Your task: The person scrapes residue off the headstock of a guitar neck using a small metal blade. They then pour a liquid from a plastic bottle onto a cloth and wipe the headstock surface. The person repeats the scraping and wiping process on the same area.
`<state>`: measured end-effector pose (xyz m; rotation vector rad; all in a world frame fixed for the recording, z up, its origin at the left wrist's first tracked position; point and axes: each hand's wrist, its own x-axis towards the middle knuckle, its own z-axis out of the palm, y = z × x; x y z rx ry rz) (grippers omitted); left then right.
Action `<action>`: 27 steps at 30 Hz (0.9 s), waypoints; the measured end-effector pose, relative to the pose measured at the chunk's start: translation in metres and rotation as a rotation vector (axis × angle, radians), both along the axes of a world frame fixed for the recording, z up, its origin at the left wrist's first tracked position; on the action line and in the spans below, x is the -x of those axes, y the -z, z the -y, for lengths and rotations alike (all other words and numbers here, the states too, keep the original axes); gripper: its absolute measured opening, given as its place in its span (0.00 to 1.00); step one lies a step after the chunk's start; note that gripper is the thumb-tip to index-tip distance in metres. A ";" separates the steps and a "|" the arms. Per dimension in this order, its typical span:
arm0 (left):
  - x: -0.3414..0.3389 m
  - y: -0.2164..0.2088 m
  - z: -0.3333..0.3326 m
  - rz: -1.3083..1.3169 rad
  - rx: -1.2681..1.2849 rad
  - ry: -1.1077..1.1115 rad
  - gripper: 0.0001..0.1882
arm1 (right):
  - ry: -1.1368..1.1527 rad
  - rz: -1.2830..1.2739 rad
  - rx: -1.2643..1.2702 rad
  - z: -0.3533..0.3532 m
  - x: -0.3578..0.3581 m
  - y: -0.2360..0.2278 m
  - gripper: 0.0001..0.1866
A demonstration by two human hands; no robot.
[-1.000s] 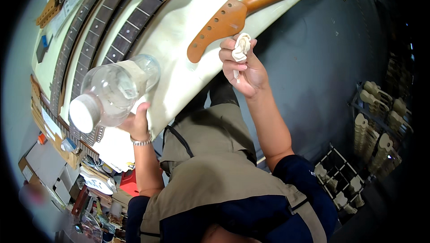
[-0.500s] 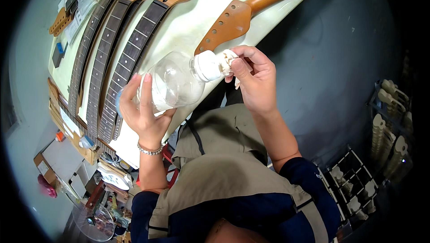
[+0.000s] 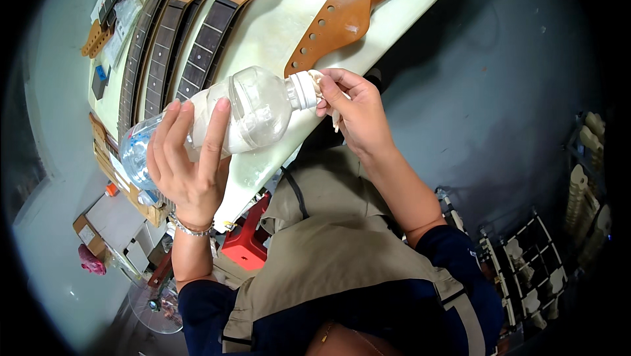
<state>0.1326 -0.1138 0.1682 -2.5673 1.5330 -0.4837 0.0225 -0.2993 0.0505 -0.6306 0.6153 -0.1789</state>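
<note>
Pale tabletop [image 3: 279,24] is being partly hidden behind a clear plastic bottle [image 3: 259,106]. With fingers spread around its body, the tilted bottle is being grasped by the left hand [image 3: 190,172]; a wadded off-white cloth [image 3: 318,81] is being pinched at the bottle's white cap [image 3: 303,90] by the right hand [image 3: 360,111]. Beyond the bottle, dark-fretted guitar necks [image 3: 209,35] and a brown headstock [image 3: 336,22] are being supported.

The bottle [image 3: 259,103] is clear, bluish at its left end, its cap [image 3: 303,90] white; the cloth [image 3: 317,80] is cream. Far left, dark brown fretboards [image 3: 209,39] carry pale dots and crosswise pale lines. The headstock [image 3: 336,22] is orange-brown, dotted with dark holes. The table [image 3: 266,34] is pale greenish-cream, the apron [image 3: 342,244] khaki, the shirt [image 3: 453,251] navy, the stool [image 3: 244,245] red, the floor [image 3: 460,119] blue-grey.
</note>
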 end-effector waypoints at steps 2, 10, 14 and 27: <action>-0.002 -0.004 0.002 0.074 -0.040 0.021 0.33 | -0.015 0.020 -0.077 0.000 0.000 0.003 0.14; -0.005 -0.020 0.009 0.182 -0.129 0.054 0.26 | -0.015 0.010 -0.279 -0.002 -0.005 0.002 0.13; -0.009 -0.018 0.009 0.151 -0.109 0.063 0.25 | -0.038 0.005 -0.335 0.000 -0.005 0.004 0.13; -0.010 -0.017 0.004 0.040 -0.032 0.007 0.34 | -0.060 0.041 -0.405 -0.004 -0.010 0.000 0.14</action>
